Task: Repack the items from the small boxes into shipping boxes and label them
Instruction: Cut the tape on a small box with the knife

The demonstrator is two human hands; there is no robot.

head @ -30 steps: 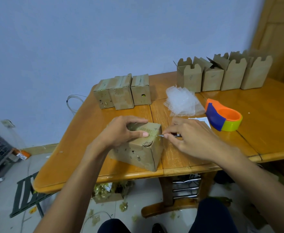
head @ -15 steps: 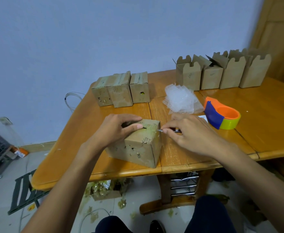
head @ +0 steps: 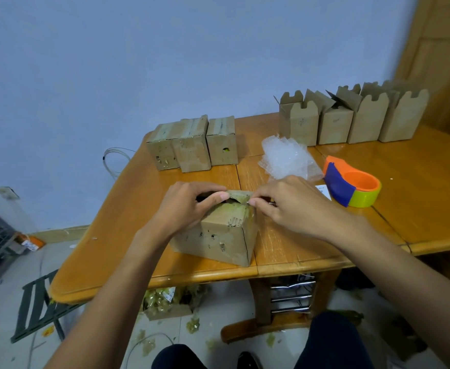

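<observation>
Okay so the small cardboard box [head: 218, 235] sits near the front edge of the wooden table [head: 418, 203], right in front of us, with ragged holes in the side facing us. Our left hand [head: 189, 206] curls over the top from 9 o'clock, fingers and thumb pinching the top flap [head: 241, 194], which is raised and a bit torn. Our right hand [head: 290, 209] comes in from 3 o'clock and pinches the other end of that same flap. A thin bit of metal [head: 271, 202] pokes out by its fingers, too small for us to tell what it is. At about 11 o'clock from the box, three taped-up boxes [head: 191, 147] stand touching in a row. Out at 1 to 2 o'clock, four open shipping boxes [head: 351, 123] line up with flaps raised. Between them and our right hand lies a pile of bubble wrap [head: 285, 158]. At 3 o'clock sits an orange, blue and yellow tape dispenser [head: 351, 187], with a white paper label [head: 323, 190] peeking out beside it.
</observation>
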